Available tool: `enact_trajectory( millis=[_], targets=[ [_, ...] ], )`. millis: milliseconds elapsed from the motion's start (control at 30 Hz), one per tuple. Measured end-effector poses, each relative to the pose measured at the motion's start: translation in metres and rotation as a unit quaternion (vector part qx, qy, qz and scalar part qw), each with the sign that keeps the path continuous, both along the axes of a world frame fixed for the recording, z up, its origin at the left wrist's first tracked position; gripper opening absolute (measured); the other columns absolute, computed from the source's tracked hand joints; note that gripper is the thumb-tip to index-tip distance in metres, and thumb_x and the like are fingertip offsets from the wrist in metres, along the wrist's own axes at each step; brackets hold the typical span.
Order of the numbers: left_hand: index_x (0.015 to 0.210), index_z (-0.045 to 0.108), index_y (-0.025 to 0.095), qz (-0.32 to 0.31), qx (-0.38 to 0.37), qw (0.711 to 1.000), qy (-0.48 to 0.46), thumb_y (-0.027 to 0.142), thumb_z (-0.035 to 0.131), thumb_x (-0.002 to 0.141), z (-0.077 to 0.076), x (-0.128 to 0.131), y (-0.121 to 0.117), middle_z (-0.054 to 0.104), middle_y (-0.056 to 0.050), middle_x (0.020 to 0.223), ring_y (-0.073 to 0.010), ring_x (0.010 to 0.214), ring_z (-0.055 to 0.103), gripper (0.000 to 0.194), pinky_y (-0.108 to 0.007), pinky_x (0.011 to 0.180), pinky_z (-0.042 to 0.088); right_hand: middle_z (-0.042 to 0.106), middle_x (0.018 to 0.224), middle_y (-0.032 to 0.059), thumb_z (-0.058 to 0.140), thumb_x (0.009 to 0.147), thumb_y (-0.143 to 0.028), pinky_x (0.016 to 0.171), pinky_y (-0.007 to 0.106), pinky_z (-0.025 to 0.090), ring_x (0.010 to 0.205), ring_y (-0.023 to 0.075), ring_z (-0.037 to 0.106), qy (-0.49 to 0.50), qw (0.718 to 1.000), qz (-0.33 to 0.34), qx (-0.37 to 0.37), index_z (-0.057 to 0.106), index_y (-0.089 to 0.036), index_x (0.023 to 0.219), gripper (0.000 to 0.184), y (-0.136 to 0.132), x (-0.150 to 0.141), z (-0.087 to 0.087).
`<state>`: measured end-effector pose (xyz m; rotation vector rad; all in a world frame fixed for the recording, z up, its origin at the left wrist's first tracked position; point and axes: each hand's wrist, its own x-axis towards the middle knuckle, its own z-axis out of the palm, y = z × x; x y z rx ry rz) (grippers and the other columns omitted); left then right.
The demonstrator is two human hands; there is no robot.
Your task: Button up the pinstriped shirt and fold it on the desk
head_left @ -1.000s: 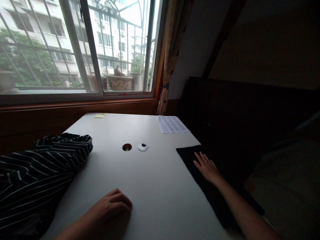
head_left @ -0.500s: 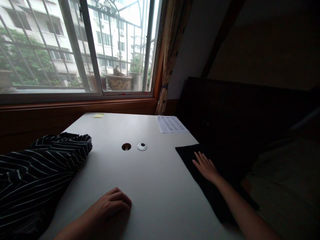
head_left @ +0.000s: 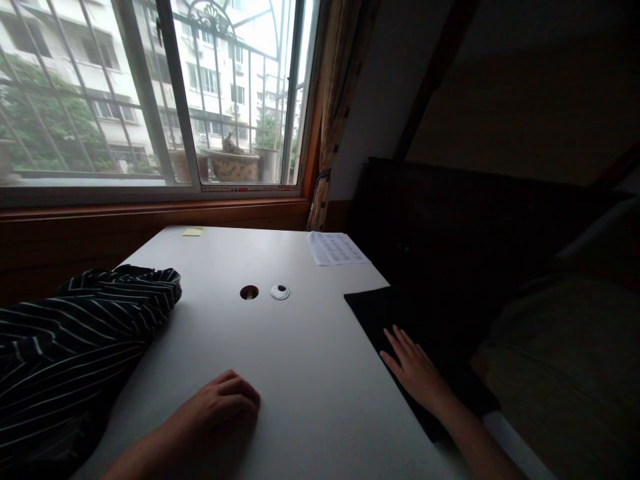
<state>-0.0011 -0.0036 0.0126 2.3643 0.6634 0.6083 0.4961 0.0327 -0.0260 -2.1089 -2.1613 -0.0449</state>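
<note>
My right hand (head_left: 414,368) lies flat on a folded black cloth (head_left: 373,313), fingers spread and stretched toward the far side. The cloth covers the right side of the white table (head_left: 300,347), and its outer part merges into the dark background. My left hand (head_left: 227,397) rests on the bare tabletop at the near middle, its fingers curled under and pressed together. No object shows in it, though the fingertips are partly hidden. Left of it lies a heap of black cloth with white stripes (head_left: 110,313), bunched up at the table's left edge.
A round hole (head_left: 249,293) opens in the tabletop, with its white cap (head_left: 280,292) lying beside it. Printed sheets (head_left: 337,249) lie at the back right, a yellow sticky note (head_left: 193,232) at the back left. Behind the table is a barred window (head_left: 240,100) with a curtain (head_left: 327,127).
My right hand has slid back toward me over the black cloth, still flat. The left hand stays in place. The view has shifted slightly.
</note>
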Motion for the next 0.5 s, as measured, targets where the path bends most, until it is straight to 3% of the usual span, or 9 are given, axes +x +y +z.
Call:
enact_trajectory(
  millis=[233,367,500],
  targets=[
    [0.105,0.068,0.025,-0.002,0.000,1.000,0.020,0.029,0.053,0.100,0.003,-0.001,0.000,0.068,-0.008,0.113,-0.0197,0.104,0.060,0.016,-0.029,0.089,0.051,0.024,0.163,0.0066,0.019,0.098,-0.061,0.121,0.053,0.024,0.151,0.0265,0.018,0.081,0.995,-0.009,-0.056,0.035,-0.020,0.154,0.071,0.010,0.030,0.000],
    [0.107,0.068,0.024,-0.010,0.013,1.000,0.012,0.029,0.053,0.099,0.000,-0.002,0.002,0.068,-0.010,0.113,-0.0207,0.103,0.060,0.017,-0.030,0.088,0.051,0.023,0.163,0.0072,0.016,0.099,-0.057,0.120,0.057,0.022,0.151,0.0282,0.017,0.064,0.997,-0.016,-0.041,0.034,-0.018,0.155,0.070,0.008,0.050,-0.007],
    [0.106,0.068,0.023,-0.006,0.022,1.000,0.010,0.027,0.051,0.100,-0.004,-0.002,0.002,0.069,-0.010,0.112,-0.0201,0.101,0.060,0.019,-0.030,0.087,0.051,0.021,0.164,0.0063,0.017,0.099,-0.054,0.120,0.057,0.023,0.151,0.0281,0.016,0.039,0.998,-0.010,-0.039,0.033,-0.019,0.155,0.068,0.006,0.052,-0.011]
  ],
)
